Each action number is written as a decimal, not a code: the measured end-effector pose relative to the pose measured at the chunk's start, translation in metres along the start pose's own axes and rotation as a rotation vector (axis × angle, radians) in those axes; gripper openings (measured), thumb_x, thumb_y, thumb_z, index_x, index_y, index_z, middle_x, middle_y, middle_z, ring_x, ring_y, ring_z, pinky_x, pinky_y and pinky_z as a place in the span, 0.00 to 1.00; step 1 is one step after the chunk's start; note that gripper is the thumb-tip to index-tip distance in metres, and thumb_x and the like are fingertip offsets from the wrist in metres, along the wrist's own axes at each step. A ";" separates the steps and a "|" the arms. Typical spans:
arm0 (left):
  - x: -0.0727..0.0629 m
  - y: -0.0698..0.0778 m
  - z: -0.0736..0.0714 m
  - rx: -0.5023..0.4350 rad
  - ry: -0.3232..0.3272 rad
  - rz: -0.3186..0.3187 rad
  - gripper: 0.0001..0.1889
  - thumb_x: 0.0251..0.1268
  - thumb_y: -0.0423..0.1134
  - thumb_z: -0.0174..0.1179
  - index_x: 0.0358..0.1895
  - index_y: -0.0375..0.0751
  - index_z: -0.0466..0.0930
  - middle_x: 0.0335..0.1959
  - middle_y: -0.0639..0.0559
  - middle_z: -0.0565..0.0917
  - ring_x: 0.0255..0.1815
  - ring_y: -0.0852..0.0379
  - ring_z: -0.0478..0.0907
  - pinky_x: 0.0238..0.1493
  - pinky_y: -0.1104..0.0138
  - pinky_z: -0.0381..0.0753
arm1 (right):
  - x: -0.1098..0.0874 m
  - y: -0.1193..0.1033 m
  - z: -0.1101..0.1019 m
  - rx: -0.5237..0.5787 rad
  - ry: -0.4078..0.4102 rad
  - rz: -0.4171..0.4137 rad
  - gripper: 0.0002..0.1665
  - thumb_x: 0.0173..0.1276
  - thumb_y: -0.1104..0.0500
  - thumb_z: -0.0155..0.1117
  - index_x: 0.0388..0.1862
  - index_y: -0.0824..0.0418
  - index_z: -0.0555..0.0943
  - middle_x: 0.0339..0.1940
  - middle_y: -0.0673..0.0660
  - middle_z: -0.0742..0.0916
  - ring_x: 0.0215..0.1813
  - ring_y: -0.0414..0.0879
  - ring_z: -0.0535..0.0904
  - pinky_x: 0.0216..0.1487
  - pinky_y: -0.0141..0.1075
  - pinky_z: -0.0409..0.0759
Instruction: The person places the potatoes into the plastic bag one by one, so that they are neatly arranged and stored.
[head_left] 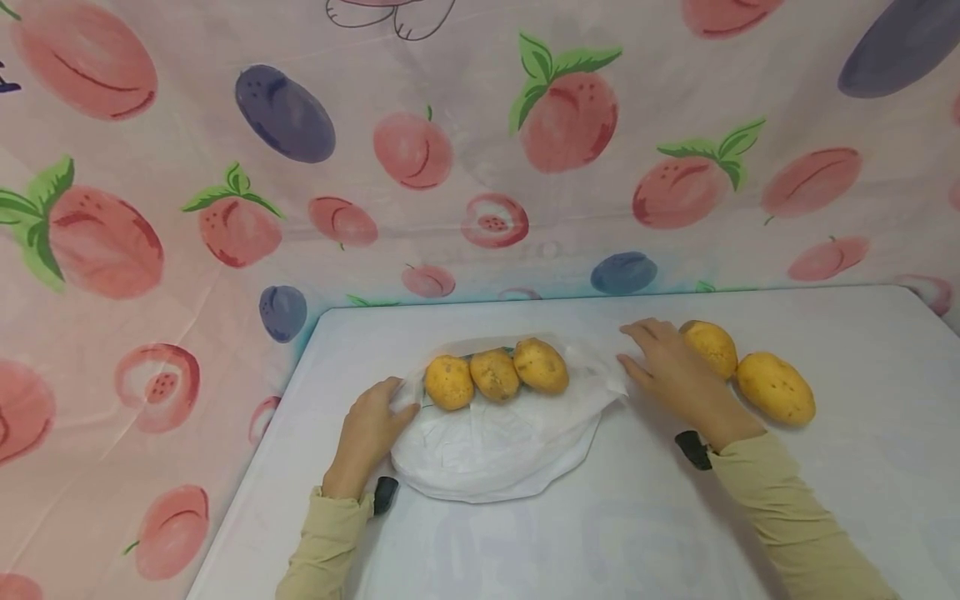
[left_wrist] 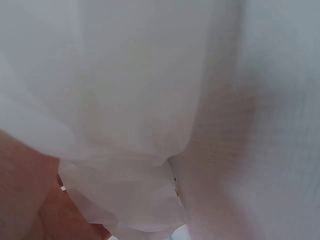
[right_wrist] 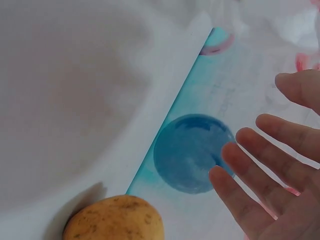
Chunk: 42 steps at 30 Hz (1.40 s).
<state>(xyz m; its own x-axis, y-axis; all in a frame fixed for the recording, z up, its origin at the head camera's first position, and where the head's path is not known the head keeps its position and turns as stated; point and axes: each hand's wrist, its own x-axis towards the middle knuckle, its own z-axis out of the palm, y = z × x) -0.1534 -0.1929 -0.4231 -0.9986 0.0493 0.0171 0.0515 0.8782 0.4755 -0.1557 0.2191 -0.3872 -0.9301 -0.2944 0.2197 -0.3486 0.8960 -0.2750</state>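
Observation:
A white, thin plastic bag (head_left: 495,454) lies spread on the table. Three yellow potatoes sit in a row at its far part: a left one (head_left: 448,383), a middle one (head_left: 494,375) and a right one (head_left: 542,365). My left hand (head_left: 369,429) holds the bag's left edge; in the left wrist view the bag's film (left_wrist: 125,195) hides most of the fingers. To the right of the bag, my right hand (head_left: 671,375) is raised with fingers spread and nothing in them. Its straight fingers (right_wrist: 250,200) show plainly in the right wrist view.
Two more potatoes, one (head_left: 711,348) partly behind my right hand and one (head_left: 776,389) further right, lie on the white table (head_left: 645,533). A fruit-printed cloth (head_left: 450,83) hangs along the table's back and left edges. Each wrist carries a small dark device (head_left: 693,450).

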 end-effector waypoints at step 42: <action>0.000 -0.002 0.001 -0.007 0.004 0.009 0.29 0.64 0.42 0.66 0.64 0.29 0.73 0.62 0.33 0.78 0.63 0.35 0.75 0.63 0.45 0.74 | -0.016 0.046 0.006 -0.021 0.150 0.086 0.28 0.61 0.67 0.68 0.58 0.80 0.73 0.62 0.78 0.72 0.64 0.73 0.63 0.64 0.66 0.67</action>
<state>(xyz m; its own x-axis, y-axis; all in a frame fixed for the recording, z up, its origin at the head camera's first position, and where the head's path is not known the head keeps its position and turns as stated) -0.1533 -0.1941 -0.4248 -0.9981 0.0557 0.0251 0.0609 0.8743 0.4815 -0.1572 0.2631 -0.4088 -0.9279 -0.1650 0.3342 -0.2648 0.9229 -0.2795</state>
